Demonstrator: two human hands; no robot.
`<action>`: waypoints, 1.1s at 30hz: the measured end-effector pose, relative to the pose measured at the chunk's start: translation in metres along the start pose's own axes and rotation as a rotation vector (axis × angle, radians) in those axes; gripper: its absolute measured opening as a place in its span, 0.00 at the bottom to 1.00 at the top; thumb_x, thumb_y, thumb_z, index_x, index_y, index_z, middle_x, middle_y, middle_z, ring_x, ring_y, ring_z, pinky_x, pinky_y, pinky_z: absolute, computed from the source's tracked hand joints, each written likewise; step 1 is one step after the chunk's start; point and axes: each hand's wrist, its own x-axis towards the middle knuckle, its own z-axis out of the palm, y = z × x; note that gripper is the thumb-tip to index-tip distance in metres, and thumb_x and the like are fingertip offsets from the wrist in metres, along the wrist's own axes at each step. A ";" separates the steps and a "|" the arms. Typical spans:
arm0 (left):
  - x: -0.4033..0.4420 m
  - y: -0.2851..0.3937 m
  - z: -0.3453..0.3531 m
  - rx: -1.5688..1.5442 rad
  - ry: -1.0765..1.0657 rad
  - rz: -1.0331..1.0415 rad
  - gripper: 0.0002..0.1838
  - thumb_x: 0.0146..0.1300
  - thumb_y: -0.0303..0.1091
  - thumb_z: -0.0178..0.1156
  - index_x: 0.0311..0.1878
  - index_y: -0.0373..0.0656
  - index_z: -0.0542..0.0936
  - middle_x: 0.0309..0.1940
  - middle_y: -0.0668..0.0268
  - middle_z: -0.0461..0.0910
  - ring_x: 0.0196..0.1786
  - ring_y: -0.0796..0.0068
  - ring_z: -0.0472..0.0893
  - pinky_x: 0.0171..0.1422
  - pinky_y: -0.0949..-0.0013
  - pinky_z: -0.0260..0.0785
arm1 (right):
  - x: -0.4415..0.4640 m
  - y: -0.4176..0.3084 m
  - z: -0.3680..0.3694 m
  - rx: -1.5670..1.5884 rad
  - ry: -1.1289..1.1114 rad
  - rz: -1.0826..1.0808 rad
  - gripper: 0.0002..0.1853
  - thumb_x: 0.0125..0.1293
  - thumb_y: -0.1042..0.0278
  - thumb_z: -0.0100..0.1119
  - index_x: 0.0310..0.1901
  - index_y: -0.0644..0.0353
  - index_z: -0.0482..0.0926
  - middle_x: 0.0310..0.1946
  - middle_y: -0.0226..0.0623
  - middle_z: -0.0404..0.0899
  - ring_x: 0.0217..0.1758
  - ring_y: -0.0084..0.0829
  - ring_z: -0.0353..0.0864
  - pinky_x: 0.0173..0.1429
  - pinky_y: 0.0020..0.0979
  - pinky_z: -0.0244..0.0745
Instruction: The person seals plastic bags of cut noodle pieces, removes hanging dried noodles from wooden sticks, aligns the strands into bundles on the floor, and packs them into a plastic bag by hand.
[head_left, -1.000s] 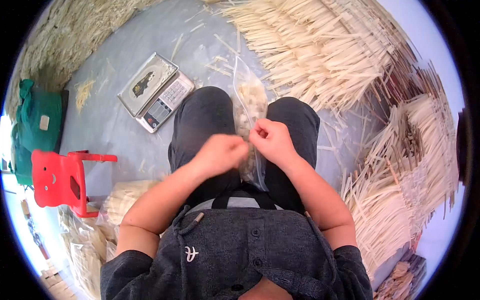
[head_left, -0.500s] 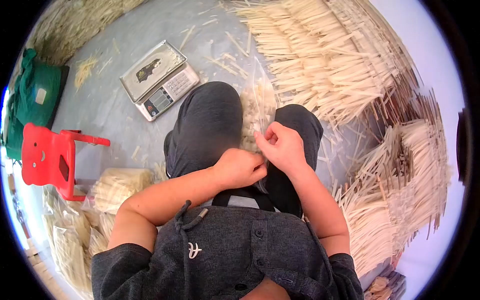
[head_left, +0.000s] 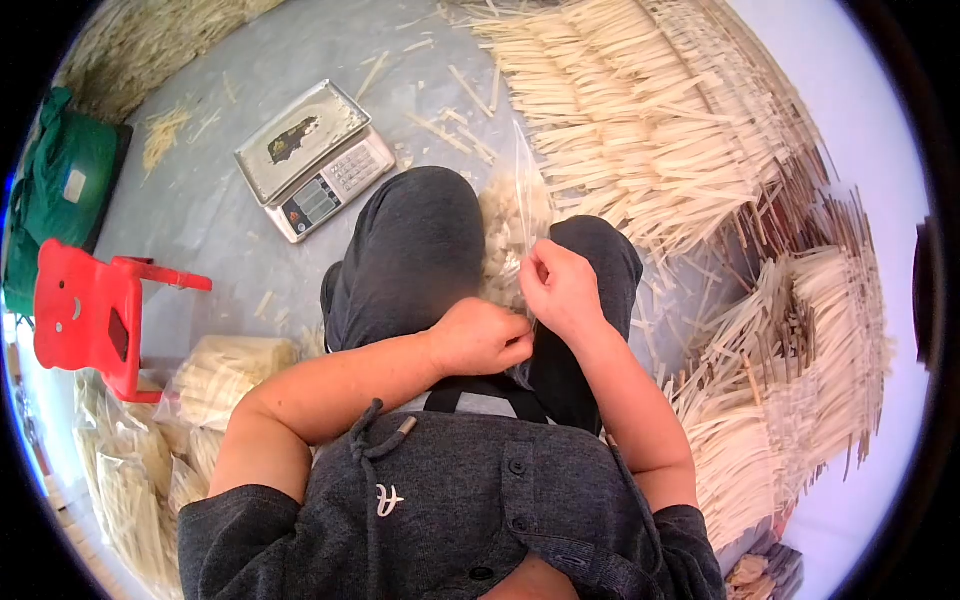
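Note:
A clear plastic bag (head_left: 512, 215) of pale, short pieces lies between my knees, its far end pointing away from me. My left hand (head_left: 483, 334) is closed at the bag's near end, fingers curled and pinching its edge. Just right of it and a little farther out, my right hand (head_left: 562, 287) pinches the bag's right edge between thumb and forefinger. Parts of the bag's near edge are hidden under my fingers.
A digital scale (head_left: 318, 160) sits on the floor ahead to the left. A red child's chair (head_left: 90, 310) and filled plastic bags (head_left: 235, 380) are at my left. Stacked pale dried strips (head_left: 640, 120) lie ahead right, with another heap (head_left: 790, 370) beside me.
My right hand has shifted slightly up along the bag's edge, its fingers now drawn together in a pinch. My left hand stays nearly in place.

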 end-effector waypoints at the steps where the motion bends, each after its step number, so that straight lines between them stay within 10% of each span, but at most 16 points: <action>1: 0.000 -0.001 0.000 -0.003 0.002 0.010 0.12 0.56 0.37 0.60 0.20 0.43 0.76 0.18 0.56 0.77 0.23 0.52 0.79 0.28 0.54 0.72 | 0.000 0.004 0.002 0.052 0.013 -0.022 0.12 0.59 0.63 0.60 0.26 0.62 0.74 0.21 0.43 0.76 0.24 0.43 0.77 0.31 0.40 0.72; 33: 0.003 -0.006 -0.002 -0.083 -0.017 0.060 0.12 0.57 0.38 0.59 0.21 0.43 0.75 0.19 0.56 0.76 0.24 0.51 0.78 0.28 0.54 0.72 | 0.029 -0.012 -0.006 -0.057 0.011 0.101 0.17 0.58 0.54 0.60 0.26 0.61 0.74 0.23 0.46 0.79 0.28 0.49 0.80 0.35 0.44 0.74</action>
